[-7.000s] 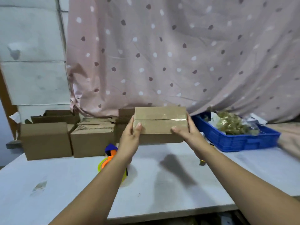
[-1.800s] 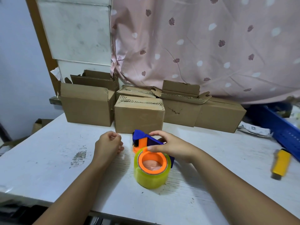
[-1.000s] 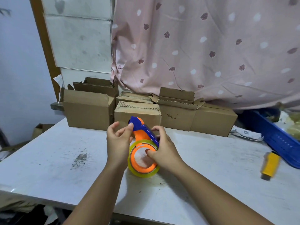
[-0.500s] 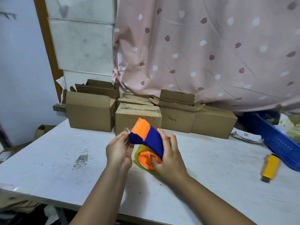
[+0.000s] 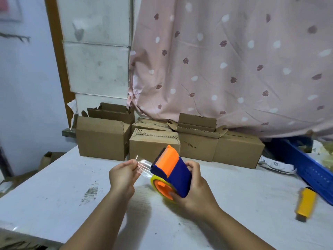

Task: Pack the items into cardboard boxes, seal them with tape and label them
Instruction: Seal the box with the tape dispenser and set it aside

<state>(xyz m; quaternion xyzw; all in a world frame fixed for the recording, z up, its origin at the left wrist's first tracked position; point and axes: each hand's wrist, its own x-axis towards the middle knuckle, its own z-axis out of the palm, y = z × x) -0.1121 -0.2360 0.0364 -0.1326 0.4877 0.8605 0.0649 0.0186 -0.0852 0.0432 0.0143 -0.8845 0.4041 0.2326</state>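
My right hand (image 5: pixel 195 193) grips a blue and orange tape dispenser (image 5: pixel 173 170) with a yellowish tape roll, held just above the white table (image 5: pixel 54 192). My left hand (image 5: pixel 122 175) pinches the free end of the clear tape strip (image 5: pixel 144 167), which stretches from the dispenser's cutter to my fingers. Several brown cardboard boxes (image 5: pixel 155 147) stand in a row along the back of the table; some have open flaps, others are closed.
A yellow utility knife (image 5: pixel 305 203) lies on the table at the right. A blue plastic crate (image 5: pixel 310 168) sits at the far right, with a printed paper slip (image 5: pixel 275 164) beside it. A pink patterned curtain (image 5: pixel 225 65) hangs behind the boxes.
The dispenser was lifted off the table and turned on edge. My left hand took the tape end and has drawn a short clear strip out to the left.
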